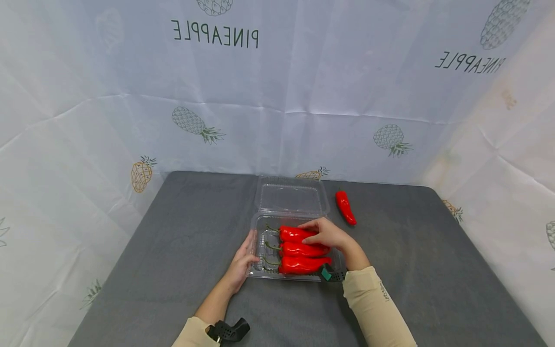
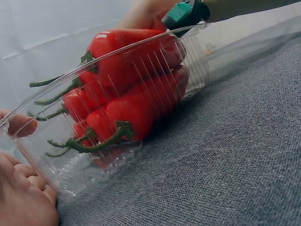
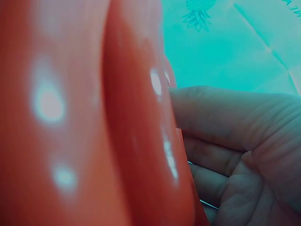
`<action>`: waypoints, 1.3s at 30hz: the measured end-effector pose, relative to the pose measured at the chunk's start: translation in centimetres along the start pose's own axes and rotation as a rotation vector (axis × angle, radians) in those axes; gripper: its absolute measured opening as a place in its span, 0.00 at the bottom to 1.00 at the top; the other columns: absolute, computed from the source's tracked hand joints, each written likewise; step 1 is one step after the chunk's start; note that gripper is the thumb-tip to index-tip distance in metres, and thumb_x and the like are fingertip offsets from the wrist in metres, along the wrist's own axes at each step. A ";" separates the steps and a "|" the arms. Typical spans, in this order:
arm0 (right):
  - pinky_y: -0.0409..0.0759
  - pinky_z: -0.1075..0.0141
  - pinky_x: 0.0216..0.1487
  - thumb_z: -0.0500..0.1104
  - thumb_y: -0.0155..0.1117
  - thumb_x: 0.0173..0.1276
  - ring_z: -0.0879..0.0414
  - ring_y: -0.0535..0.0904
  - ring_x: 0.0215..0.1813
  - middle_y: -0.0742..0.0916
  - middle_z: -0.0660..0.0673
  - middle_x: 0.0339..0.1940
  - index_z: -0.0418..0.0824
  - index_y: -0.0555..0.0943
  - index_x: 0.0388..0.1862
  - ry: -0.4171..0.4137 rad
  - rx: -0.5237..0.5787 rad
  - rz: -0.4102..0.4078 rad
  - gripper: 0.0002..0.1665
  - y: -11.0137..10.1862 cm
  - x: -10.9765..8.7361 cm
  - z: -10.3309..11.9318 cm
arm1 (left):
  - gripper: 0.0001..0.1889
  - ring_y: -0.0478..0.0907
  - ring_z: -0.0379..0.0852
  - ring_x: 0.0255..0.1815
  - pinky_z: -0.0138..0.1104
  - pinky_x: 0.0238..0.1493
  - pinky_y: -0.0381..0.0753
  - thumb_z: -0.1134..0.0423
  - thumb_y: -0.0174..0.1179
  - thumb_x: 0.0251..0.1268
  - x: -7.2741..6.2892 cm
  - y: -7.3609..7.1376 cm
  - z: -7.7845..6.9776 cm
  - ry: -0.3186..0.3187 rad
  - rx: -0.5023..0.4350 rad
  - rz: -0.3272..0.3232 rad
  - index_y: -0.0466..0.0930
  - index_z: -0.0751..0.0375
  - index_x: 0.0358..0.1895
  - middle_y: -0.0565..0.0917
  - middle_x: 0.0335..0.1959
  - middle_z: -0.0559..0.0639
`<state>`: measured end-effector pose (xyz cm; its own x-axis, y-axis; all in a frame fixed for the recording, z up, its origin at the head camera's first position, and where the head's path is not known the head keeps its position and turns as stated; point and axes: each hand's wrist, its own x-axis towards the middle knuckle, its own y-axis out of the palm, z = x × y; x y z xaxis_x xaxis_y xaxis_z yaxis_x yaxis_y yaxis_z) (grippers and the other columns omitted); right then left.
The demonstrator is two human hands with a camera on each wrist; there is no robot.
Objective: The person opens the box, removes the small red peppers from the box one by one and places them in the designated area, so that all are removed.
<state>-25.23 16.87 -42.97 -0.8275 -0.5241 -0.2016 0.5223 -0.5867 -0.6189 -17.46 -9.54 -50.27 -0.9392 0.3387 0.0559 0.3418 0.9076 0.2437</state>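
Observation:
A clear plastic clamshell box (image 1: 284, 277) lies with its hinged lid (image 1: 291, 196) folded back. Glossy red peppers with green stems fill it, stacked in layers, as the left wrist view shows through the wall (image 2: 61, 176). My left hand (image 1: 238, 264) holds the box's left side, thumb (image 2: 22, 126) over the rim and fingers outside. With thumb and fingers on either side, my right hand (image 1: 327, 235) grips the far pepper (image 1: 290, 234) of the top layer. Nearer lie the middle pepper (image 1: 299, 249) and the near pepper (image 1: 303, 265), stems pointing left.
Another red pepper (image 1: 345, 207) lies on the grey cloth-covered table (image 1: 186, 231), right of the lid. A pale curtain (image 1: 277, 77) printed with pineapples hangs behind the table's far edge and along both sides.

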 end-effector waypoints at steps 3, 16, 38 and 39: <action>0.79 0.62 0.46 0.40 0.66 0.58 0.53 0.79 0.46 0.84 0.39 0.52 0.36 0.78 0.55 -0.001 0.009 -0.004 0.24 0.0 0.0 0.0 | 0.43 0.25 0.54 0.76 0.13 0.62 0.47 0.79 0.40 0.55 0.0 0.0 0.0 0.002 -0.001 -0.001 0.27 0.67 0.73 0.31 0.76 0.59; 0.77 0.55 0.55 0.39 0.64 0.60 0.47 0.79 0.53 0.83 0.39 0.51 0.36 0.78 0.52 -0.021 0.026 -0.027 0.20 0.1 -0.1 -0.1 | 0.43 0.25 0.54 0.76 0.12 0.62 0.48 0.78 0.40 0.54 0.0 0.0 0.1 0.002 0.004 0.003 0.27 0.67 0.73 0.31 0.76 0.59; 0.79 0.57 0.53 0.42 0.60 0.64 0.46 0.78 0.55 0.80 0.36 0.58 0.37 0.74 0.61 -0.071 0.191 -0.130 0.26 -0.9 -1.0 -0.3 | 0.43 0.25 0.54 0.75 0.41 0.72 0.31 0.78 0.41 0.54 0.0 0.1 0.2 0.002 -0.003 -0.007 0.28 0.66 0.73 0.31 0.76 0.60; 0.79 0.59 0.52 0.42 0.60 0.65 0.47 0.78 0.54 0.80 0.36 0.58 0.38 0.73 0.62 -0.066 0.210 -0.134 0.26 -1.0 -1.1 -0.4 | 0.43 0.25 0.54 0.76 0.41 0.72 0.31 0.78 0.41 0.54 0.0 0.2 0.2 0.001 -0.004 -0.008 0.28 0.66 0.73 0.31 0.76 0.59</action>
<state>-24.95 18.22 -42.41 -0.8807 -0.4679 -0.0742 0.4458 -0.7654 -0.4642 -17.44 -9.35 -50.40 -0.9419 0.3315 0.0550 0.3345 0.9093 0.2478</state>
